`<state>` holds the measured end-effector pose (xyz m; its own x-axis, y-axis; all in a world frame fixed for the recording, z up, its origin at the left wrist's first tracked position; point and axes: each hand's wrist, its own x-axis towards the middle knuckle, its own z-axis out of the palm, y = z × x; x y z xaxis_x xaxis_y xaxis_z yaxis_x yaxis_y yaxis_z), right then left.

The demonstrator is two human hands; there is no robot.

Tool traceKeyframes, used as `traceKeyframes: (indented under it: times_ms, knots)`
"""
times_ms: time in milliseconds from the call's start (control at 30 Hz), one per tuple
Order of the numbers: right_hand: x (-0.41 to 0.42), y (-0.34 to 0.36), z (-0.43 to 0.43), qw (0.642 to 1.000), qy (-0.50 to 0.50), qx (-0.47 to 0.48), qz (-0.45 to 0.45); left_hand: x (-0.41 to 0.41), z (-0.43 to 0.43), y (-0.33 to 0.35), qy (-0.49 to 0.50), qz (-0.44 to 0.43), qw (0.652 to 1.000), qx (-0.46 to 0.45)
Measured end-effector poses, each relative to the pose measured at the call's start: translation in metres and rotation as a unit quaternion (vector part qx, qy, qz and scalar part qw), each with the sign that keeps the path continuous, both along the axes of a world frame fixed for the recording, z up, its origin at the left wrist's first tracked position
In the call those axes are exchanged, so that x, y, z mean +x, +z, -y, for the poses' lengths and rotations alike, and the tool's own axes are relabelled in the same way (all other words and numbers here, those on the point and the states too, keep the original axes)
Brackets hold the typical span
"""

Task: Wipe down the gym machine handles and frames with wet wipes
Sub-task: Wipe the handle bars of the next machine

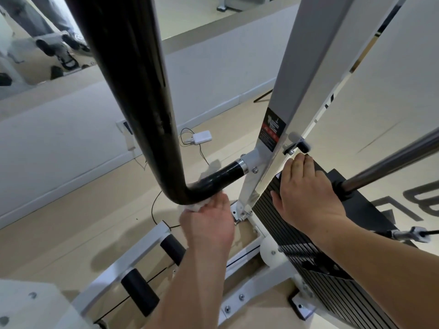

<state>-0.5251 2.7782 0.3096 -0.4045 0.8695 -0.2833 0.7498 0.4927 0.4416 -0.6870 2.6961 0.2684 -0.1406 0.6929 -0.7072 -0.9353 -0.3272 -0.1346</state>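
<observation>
While the left hand (209, 224) is curling its fingers round a white wet wipe (193, 206) — pressing it under the black bar's (152, 115) bend — the right hand (306, 193) is lying flat, fingers straight, on the black weight stack (292, 236), fingertips nearing the white frame post (282, 91).

Small white adapter box (202, 137) sitting on the beige floor (71, 210) near the white wall (59, 143), thin wires trailing off it. Wall socket (127, 129) just beside. Mirror (35, 43) up top reflecting someone's legs.
</observation>
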Motion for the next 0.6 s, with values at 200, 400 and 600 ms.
traceKeyframes:
  times_ms: [200,400,600]
  knots:
    - [0.000,0.000,0.000,1.000,-0.009,-0.006,-0.003,0.039,-0.009,-0.001,-0.221,-0.100,0.957,-0.161]
    - [-0.001,0.000,-0.001,1.000,-0.011,-0.002,-0.005,0.025,-0.025,0.016,-0.147,-0.072,0.985,-0.050]
    - [0.000,-0.001,-0.002,1.000,-0.013,-0.005,-0.001,0.026,0.019,0.026,0.004,-0.039,0.994,-0.103]
